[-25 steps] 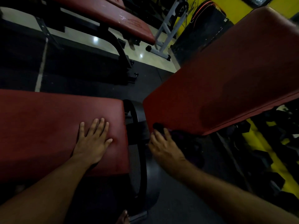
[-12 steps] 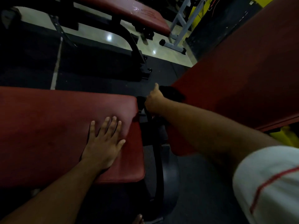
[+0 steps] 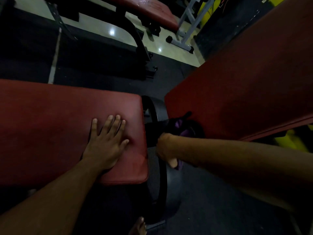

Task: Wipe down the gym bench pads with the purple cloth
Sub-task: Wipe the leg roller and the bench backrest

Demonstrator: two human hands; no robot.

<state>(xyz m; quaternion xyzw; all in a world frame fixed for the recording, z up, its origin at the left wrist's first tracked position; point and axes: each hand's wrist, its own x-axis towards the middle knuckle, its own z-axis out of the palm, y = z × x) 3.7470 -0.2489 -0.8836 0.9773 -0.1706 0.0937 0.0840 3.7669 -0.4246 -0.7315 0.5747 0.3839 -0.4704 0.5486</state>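
While the room is dim:
Left hand (image 3: 107, 141): flat, fingers spread wide, pressing the seat pad (image 3: 50, 126).
Right hand (image 3: 166, 150): curled tight, gripping the purple cloth (image 3: 183, 131) under the tilted back pad (image 3: 245, 92).

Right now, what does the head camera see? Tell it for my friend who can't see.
The right hand grips a purple cloth at the low edge of the tilted red back pad. The left hand rests flat on the red seat pad. The gym is dim.

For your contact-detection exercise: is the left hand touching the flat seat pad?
Touching. The head view shows the left hand lying flat, fingers spread, on the flat seat pad.
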